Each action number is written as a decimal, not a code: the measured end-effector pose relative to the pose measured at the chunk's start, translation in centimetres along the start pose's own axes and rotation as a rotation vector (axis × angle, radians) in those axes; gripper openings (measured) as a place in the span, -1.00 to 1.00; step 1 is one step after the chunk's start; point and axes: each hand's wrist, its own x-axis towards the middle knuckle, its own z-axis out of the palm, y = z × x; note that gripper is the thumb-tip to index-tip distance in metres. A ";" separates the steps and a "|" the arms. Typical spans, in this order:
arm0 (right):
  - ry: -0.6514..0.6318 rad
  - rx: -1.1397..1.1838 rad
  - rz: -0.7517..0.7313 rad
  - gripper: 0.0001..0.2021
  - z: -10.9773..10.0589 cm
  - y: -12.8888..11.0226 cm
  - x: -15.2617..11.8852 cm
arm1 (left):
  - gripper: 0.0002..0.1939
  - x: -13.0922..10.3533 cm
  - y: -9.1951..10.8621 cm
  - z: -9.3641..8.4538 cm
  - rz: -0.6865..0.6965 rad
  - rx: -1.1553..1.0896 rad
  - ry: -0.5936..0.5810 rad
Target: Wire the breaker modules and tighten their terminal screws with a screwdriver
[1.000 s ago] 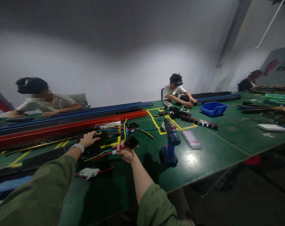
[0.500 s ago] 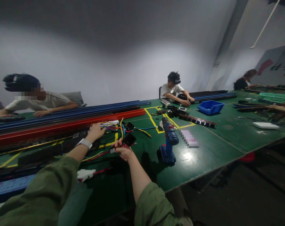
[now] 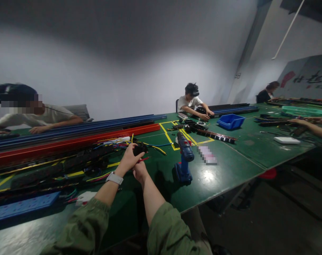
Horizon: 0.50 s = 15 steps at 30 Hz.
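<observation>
My left hand (image 3: 129,157), with a grey-banded watch at its wrist, is closed around a small black box-like part (image 3: 140,148). Right beside it and touching it, my right hand (image 3: 140,170) is closed on wires at the near side of that part. A short red wire (image 3: 144,159) sticks out by the fingers; its other end is hidden. Yellow and blue cables (image 3: 157,148) trail to the right behind the hands. Left of them lies a dark wiring harness (image 3: 78,159) with coloured wires. A blue cordless drill (image 3: 186,157) stands upright to the right.
Red (image 3: 118,136) and blue (image 3: 97,124) long rails lie behind the harness. A blue power strip (image 3: 25,209) is at the near left. A blue bin (image 3: 231,121), a pixelated flat item (image 3: 207,155) and a white box (image 3: 286,140) are rightward. Co-workers sit around the green table.
My left hand has moved right from the wire bundle onto the black part beside my right hand. The view has swung slightly right.
</observation>
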 end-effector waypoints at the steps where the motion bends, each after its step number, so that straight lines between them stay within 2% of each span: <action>1: -0.025 -0.007 0.026 -0.63 -0.2 0.3 0.1 | -0.36 0.3 -0.6 0.2 -0.032 0.001 0.051; 3: 0.009 -0.066 0.062 -0.69 -0.6 0.8 0.5 | -0.35 0.6 -1.6 0.5 -0.092 0.002 0.123; 6: 0.144 -0.165 0.055 -0.76 -1.5 1.4 1.2 | -0.30 0.8 -3.1 1.1 -0.232 -0.037 0.166; 8: 0.188 -0.211 0.012 -0.73 -2.0 1.6 1.4 | -0.26 0.9 -4.0 1.6 -0.359 -0.052 0.219; 10: 0.205 -0.336 -0.097 -0.74 -2.3 1.6 1.3 | -0.25 1.2 -4.7 2.0 -0.454 -0.067 0.293; 12: 0.220 -0.519 -0.254 -0.81 -2.5 1.4 0.9 | -0.25 1.5 -5.1 2.2 -0.479 -0.086 0.353; 15: 0.231 -0.674 -0.411 -0.88 -2.4 1.2 0.3 | -0.26 1.6 -5.0 2.0 -0.390 -0.024 0.420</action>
